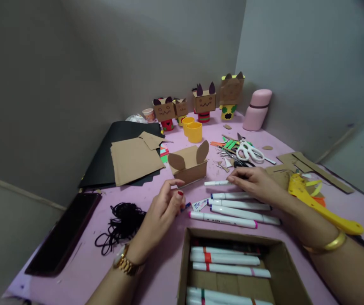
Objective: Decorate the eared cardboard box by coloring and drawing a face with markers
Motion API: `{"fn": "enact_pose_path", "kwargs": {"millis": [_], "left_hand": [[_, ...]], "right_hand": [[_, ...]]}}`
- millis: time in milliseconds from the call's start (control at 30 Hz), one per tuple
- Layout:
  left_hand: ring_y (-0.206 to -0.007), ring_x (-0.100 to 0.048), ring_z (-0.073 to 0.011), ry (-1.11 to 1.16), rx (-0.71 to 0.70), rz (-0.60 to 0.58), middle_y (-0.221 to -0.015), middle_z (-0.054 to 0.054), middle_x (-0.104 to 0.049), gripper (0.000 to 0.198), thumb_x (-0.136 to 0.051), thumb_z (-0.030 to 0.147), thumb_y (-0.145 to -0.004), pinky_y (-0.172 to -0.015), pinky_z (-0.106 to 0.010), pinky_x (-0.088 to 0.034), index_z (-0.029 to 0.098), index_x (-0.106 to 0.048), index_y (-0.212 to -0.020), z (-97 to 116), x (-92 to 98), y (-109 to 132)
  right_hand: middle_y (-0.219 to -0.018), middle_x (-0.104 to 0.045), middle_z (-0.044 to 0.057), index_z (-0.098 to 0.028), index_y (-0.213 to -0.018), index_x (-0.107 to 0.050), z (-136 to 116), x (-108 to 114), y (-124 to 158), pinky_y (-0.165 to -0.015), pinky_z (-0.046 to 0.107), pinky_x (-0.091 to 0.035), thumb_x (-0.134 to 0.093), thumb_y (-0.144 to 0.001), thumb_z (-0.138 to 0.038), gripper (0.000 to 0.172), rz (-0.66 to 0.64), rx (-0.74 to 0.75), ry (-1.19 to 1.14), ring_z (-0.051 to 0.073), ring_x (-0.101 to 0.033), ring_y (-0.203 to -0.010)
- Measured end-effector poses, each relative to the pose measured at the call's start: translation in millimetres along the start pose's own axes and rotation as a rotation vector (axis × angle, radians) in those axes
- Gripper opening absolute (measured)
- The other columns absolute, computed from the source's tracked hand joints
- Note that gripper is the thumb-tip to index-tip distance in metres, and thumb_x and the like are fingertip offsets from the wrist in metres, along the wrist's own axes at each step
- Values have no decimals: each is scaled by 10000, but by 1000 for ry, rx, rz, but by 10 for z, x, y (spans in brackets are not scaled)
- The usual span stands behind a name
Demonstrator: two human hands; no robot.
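Observation:
My right hand (255, 184) reaches over the pink table (83, 262) with its fingertips closed on the end of a white marker (216, 183) that lies just in front of a small cardboard box with two brown ears (190, 165). Several more white markers (239, 205) lie side by side below that hand. My left hand (163, 209) hovers to their left, its thumb and fingers curled into a pinch. I cannot make out what the pinch holds. An open cardboard box (280, 258) at the near edge contains more markers.
Brown card (133, 159) on black paper lies at the left, with a black cord tangle (123, 222) and a dark phone (63, 235) nearer. White scissors (248, 150), paper scraps, yellow cups (194, 131), cardboard figures (204, 101), a pink bottle (257, 109) and a yellow tool (321, 207) surround the work.

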State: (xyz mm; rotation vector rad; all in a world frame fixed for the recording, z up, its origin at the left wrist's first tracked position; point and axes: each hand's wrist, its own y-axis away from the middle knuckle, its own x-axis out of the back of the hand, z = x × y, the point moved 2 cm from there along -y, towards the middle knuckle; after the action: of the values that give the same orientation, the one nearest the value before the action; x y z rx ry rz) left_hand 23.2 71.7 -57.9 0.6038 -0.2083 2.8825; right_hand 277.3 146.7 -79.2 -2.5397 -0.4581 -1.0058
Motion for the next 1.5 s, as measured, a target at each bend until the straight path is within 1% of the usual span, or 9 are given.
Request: {"fn": "enact_pose_path", "kwargs": {"millis": [100,133,233,367,567,767,933,1233,1500], "left_hand": [[-680,-489,-116,-132,-51,48,-764,40,-538,148,-435,320,-944,-635,-234,-371,258,-495,-1064,219,98,169],[-704,-519,-110,-299,-170,28,-798,36,-581,86,-466,265,-932,-651,-227,-380,253,-538,-978,336,99,225],[-658,-520,-129,-712,-435,-216,-726,30,-604,98,-505,164,-894,-585,-250,-344,215,-580,-858,633,-29,360],[-631,-524,-168,-945,-493,-485,-736,-18,-664,91,-594,125,-804,-545,-290,-335,173,-606,-728,804,-310,392],[-583,-583,-217,-1162,-458,-642,-616,-56,-693,119,-645,93,-727,-539,-347,-319,144,-661,-620,725,-658,302],[-491,-593,-254,-1302,-388,-650,-505,-100,-683,191,-589,59,-680,-585,-387,-330,154,-670,-535,614,-812,302],[-524,-606,-251,-1409,-341,-738,-551,-100,-709,112,-638,108,-675,-601,-389,-341,141,-730,-620,607,-826,354],[-466,-536,-222,-1410,-489,-531,-419,-49,-637,239,-598,155,-707,-627,-387,-284,203,-651,-479,486,-811,432],[-527,-594,-228,-1346,-351,-669,-541,-69,-697,94,-605,107,-653,-623,-389,-289,153,-680,-622,516,-791,372]], "right_hand": [[-711,-656,24,-182,-767,-654,61,-20,-4,-625,295,-368,-534,-861,-312,201,0,-4,79,184,-565,-666],[-734,-668,31,-184,-772,-664,67,-29,-8,-639,301,-373,-545,-854,-302,187,-7,0,103,194,-576,-691],[-785,-674,47,-183,-793,-680,59,-44,-18,-694,316,-386,-568,-842,-274,152,-20,21,166,216,-583,-773],[-782,-662,52,-174,-804,-685,40,-54,-15,-689,306,-398,-597,-826,-243,114,-36,42,222,214,-576,-782],[-775,-661,52,-170,-817,-685,31,-60,-13,-669,288,-401,-603,-822,-209,92,-44,70,268,206,-570,-770],[-773,-649,53,-172,-822,-682,13,-55,-6,-666,286,-393,-575,-844,-206,115,-20,96,292,201,-566,-761],[-741,-644,49,-173,-808,-684,-19,-52,-4,-657,286,-384,-586,-841,-198,107,1,115,291,204,-561,-754],[-797,-672,72,-167,-819,-685,-50,-65,-6,-724,307,-412,-578,-847,-187,112,-4,134,259,220,-581,-808],[-785,-675,70,-160,-824,-689,-74,-67,-5,-725,301,-417,-571,-851,-172,122,-22,123,255,213,-590,-802]]}}
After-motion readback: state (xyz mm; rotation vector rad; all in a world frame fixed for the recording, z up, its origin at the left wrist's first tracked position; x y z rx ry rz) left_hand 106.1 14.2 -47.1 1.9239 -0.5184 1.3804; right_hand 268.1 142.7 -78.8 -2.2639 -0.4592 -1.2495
